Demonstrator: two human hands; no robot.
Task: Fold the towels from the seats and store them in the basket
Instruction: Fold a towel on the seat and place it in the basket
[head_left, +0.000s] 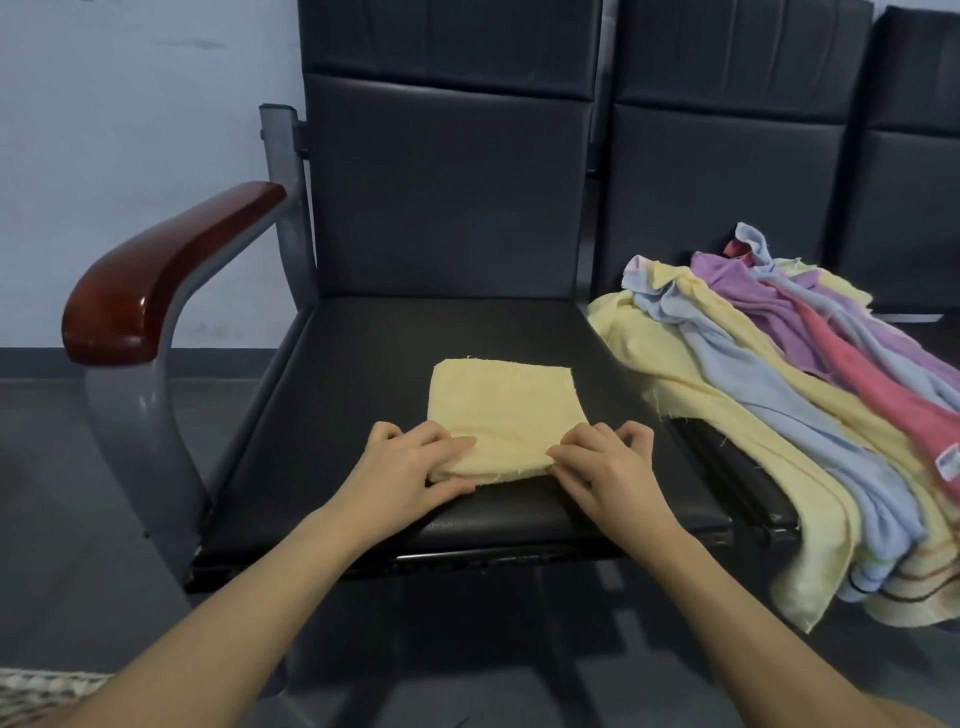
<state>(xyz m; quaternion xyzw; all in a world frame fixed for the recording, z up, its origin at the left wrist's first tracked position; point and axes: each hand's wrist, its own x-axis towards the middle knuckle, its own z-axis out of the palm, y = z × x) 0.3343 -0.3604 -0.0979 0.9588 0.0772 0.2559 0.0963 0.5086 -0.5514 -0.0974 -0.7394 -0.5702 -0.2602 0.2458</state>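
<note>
I note the folded yellow towel (501, 410) lying on the black seat (332, 395). Left hand (410, 470) and right hand (605, 462) each pinch its near corners; unfolded towels (789, 395) lie heaped on the neighbouring seat.

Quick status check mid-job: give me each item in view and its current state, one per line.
yellow towel: folded, flat on seat
left hand: grips towel's near left corner
right hand: grips towel's near right corner
towel pile: unfolded, draped over next seat
basket: only a corner visible, contents unseen

Matt black leather-like seat (363, 364), glossy red-brown wooden armrest (156, 275), grey metal frame (140, 426), soft terry-cloth towels (779, 374).
</note>
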